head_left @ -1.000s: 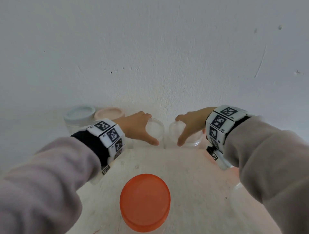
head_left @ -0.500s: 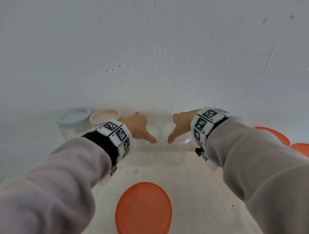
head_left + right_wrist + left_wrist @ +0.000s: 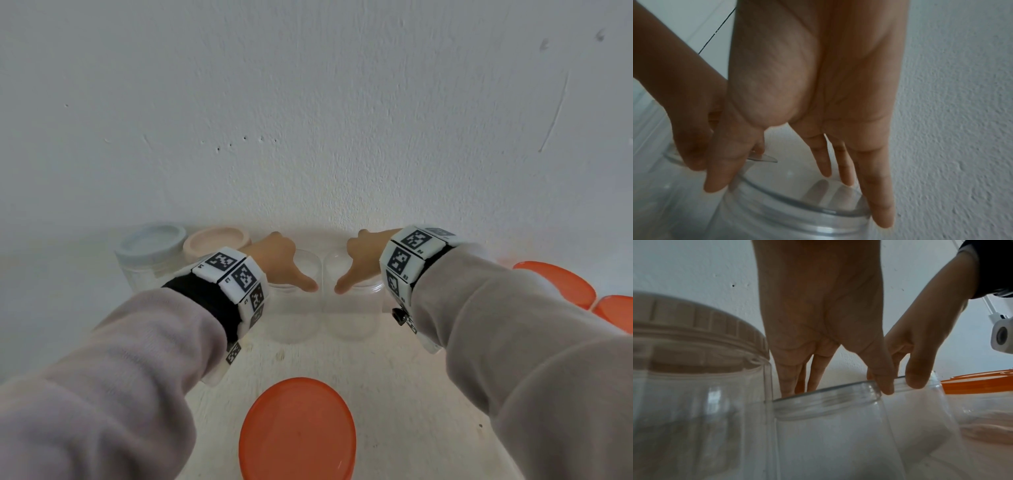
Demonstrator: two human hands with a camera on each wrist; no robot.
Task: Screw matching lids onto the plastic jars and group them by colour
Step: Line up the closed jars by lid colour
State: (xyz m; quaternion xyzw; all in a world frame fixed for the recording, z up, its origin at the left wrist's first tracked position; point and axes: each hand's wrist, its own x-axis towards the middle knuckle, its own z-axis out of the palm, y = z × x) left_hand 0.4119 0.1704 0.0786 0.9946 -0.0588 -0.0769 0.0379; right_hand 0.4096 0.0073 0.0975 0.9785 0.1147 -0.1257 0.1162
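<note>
Two clear lidless jars stand side by side near the wall. My left hand [image 3: 284,263] grips the rim of the left clear jar [image 3: 291,318] from above, thumb on the near side and fingers over the far side. My right hand [image 3: 359,263] grips the right clear jar [image 3: 352,318] the same way. In the left wrist view, the left hand [image 3: 828,321] has fingers behind its jar [image 3: 828,426]. In the right wrist view, the right hand [image 3: 818,97] spans the rim of its jar [image 3: 787,211]. An orange lid [image 3: 298,431] lies in front.
A jar with a pale blue lid [image 3: 150,246] and a jar with a beige lid [image 3: 215,240] stand at the back left, the beige one close against my left hand. Two more orange lids [image 3: 555,284] sit at the right edge. The white wall rises just behind the jars.
Both hands stay on the clear jars, and their thumbs have drawn closer together. The head view has swung right, bringing the orange lids at the right into sight.
</note>
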